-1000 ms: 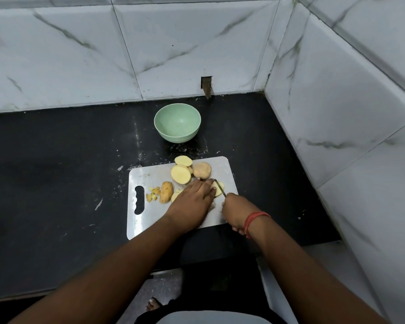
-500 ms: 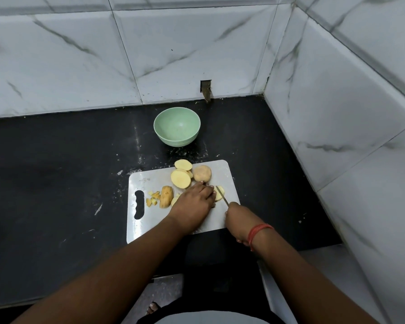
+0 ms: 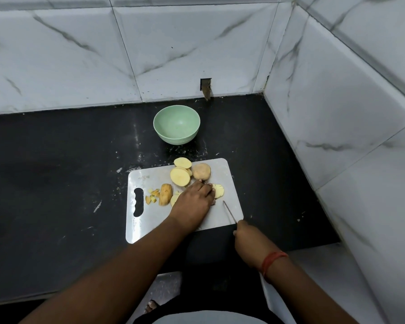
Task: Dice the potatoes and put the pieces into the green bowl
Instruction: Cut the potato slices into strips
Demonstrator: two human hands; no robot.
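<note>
Cutting board [image 3: 150, 220] as landmark, pale grey, flat on black counter [image 3: 56, 183], handle slot at its left end; left hand [image 3: 193, 201] palm down over board's middle, fingers curled onto scored potato piece [image 3: 219, 191] near board's right edge, pressing it to the surface; right hand [image 3: 249, 239] just off board's near right corner, closed around knife handle, thin blade [image 3: 229, 212] angled up over that corner, clear of the scored piece; red thread band [image 3: 271, 259] on right wrist; toward board's far edge, cut halves [image 3: 180, 177] face up with another slice [image 3: 182, 163] touching behind, unpeeled round potato [image 3: 202, 171] just beside them; left of the hand, brown-skinned wedge [image 3: 166, 194], then small diced bits [image 3: 152, 195] nearer the slot; green bowl [image 3: 176, 125] beyond board's far edge, apart from it, nothing visible inside
</note>
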